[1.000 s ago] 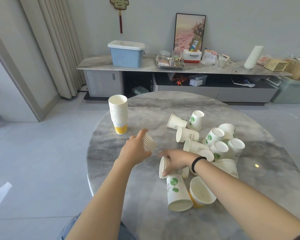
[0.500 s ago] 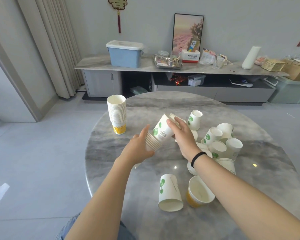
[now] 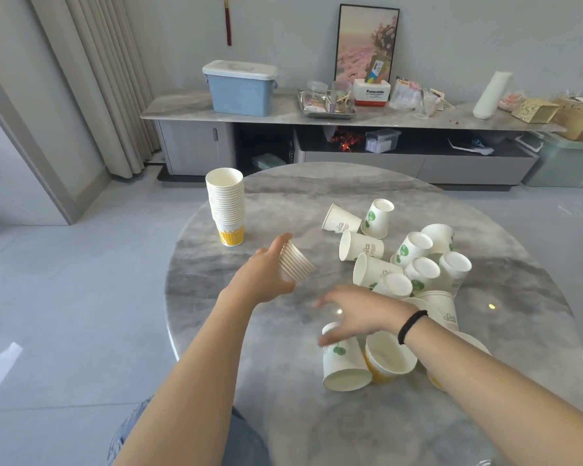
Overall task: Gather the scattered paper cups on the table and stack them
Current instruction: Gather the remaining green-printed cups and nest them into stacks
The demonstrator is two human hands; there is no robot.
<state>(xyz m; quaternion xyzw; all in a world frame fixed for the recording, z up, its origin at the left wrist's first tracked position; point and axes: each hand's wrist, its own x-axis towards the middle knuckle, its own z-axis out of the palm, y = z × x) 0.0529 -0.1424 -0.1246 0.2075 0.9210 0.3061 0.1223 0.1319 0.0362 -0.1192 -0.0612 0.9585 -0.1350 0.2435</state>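
My left hand holds a short stack of nested paper cups tilted on its side above the round marble table. My right hand is open, fingers spread, hovering just over a green-print cup lying mouth toward me; I cannot tell if it touches it. A yellow-bottomed cup lies beside that one. A tall upright stack of cups stands at the table's far left. Several loose cups lie scattered on the right.
A long sideboard against the far wall carries a blue lidded bin, a tray, boxes and a framed picture. Curtains hang at the left. Grey floor surrounds the table.
My right hand slid the green-print cup onto the stack in my left hand, then dropped down toward the cup lying at the near side. The left hand barely moved.
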